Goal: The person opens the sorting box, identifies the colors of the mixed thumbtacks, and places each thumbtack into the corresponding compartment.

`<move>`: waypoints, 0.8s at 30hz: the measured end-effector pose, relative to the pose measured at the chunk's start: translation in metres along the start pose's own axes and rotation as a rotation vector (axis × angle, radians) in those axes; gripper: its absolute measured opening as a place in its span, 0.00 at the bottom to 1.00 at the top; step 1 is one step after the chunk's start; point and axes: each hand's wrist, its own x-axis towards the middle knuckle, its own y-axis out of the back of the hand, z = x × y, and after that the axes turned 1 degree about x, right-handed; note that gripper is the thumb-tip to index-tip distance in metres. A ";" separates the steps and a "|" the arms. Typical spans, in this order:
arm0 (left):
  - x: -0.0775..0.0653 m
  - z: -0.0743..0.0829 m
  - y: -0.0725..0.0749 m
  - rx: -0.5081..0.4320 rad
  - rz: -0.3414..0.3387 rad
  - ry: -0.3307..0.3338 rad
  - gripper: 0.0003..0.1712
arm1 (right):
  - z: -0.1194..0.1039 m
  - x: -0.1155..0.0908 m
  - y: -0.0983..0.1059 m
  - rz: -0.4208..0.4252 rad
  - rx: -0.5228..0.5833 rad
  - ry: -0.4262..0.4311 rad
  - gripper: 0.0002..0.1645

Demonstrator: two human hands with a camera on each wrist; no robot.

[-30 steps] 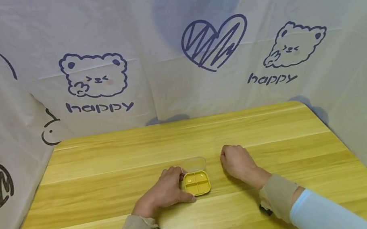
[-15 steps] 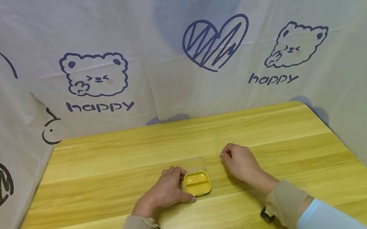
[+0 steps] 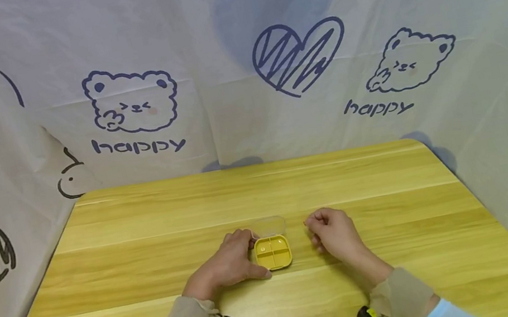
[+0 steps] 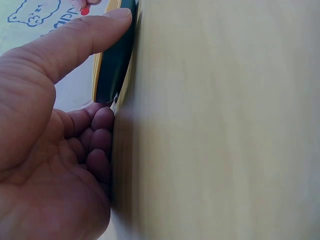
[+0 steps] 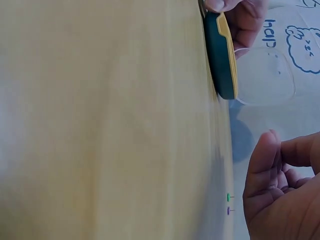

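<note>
A small pill box (image 3: 273, 252) stands on the table, with a yellow tray split by cross-shaped dividers and a dark green base (image 5: 218, 57). Its clear lid (image 5: 265, 75) is flipped up at the back. My left hand (image 3: 231, 261) steadies the box from the left, the thumb (image 4: 117, 19) at its front edge and fingers at the rear corner. To the right of the box, my right hand (image 3: 337, 231) pinches a tiny red piece (image 4: 85, 11), apparently a thumbtack, between thumb and index finger. Its shaft is hidden by the fingers.
A green thumbtack (image 5: 228, 197) and a purple thumbtack (image 5: 228, 210) sit on the table beyond the right hand, points up. The wooden table (image 3: 141, 212) ends at a white curtain (image 3: 228, 129) printed with bears and hearts.
My right hand has turned and come slightly nearer, its fingers rising from a tucked pose; the red piece now shows at its fingertips. The left hand and box stay put.
</note>
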 end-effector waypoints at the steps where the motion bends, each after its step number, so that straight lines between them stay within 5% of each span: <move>1: 0.000 0.000 0.000 0.000 0.000 0.000 0.40 | 0.001 -0.001 -0.001 -0.003 0.025 -0.008 0.13; 11: 0.000 0.001 0.001 0.003 0.006 -0.010 0.40 | -0.003 -0.009 -0.008 -0.038 0.346 -0.109 0.15; 24: -0.001 0.003 0.003 -0.006 -0.002 -0.001 0.40 | -0.001 -0.020 -0.012 -0.257 0.969 -0.281 0.08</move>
